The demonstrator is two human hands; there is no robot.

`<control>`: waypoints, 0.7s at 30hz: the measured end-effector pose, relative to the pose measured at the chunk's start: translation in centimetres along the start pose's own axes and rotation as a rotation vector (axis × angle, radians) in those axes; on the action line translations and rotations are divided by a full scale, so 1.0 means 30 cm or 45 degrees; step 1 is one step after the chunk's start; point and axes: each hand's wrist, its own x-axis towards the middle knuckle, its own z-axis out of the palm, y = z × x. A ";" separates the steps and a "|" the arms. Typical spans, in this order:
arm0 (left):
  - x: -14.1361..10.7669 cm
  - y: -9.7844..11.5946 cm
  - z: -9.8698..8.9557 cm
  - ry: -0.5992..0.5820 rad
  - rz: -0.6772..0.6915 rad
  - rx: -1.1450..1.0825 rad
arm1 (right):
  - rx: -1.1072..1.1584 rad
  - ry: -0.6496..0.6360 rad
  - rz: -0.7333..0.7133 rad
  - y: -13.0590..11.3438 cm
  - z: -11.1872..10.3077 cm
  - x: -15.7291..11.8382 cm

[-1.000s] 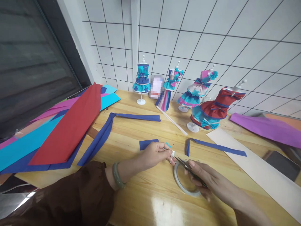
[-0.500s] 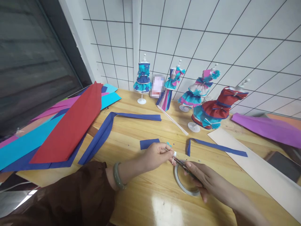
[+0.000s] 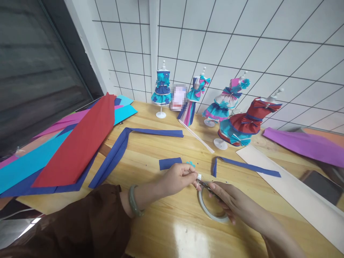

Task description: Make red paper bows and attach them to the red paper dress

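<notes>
My left hand is closed in a pinch above the table, and a small white piece shows at its fingertips. What the piece is made of is too small to tell. In my right hand is a dark pair of scissors, its tip pointing left and touching or nearly touching the left fingertips. Under the scissors lies a roll of white tape, partly covered by my right hand. A turquoise paper flower rests just beyond my left fingers, beside a short blue strip.
Small dress forms in paper dresses stand along the tiled wall, a red-dressed one nearest. Coloured paper sheets are piled at left. Folded blue strips, a cream sheet, purple paper and a dark phone-like slab lie around.
The view has shifted very slightly. Both hands keep nearly the same pose, and slightly more of the turquoise flower shows beyond my left hand.
</notes>
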 end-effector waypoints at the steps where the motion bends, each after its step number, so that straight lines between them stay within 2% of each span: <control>1: -0.001 -0.001 0.000 -0.006 -0.005 0.003 | -0.002 0.003 -0.001 0.000 0.000 0.000; 21: -0.005 0.012 0.004 -0.018 -0.020 0.025 | -0.082 0.035 -0.051 0.011 -0.009 0.002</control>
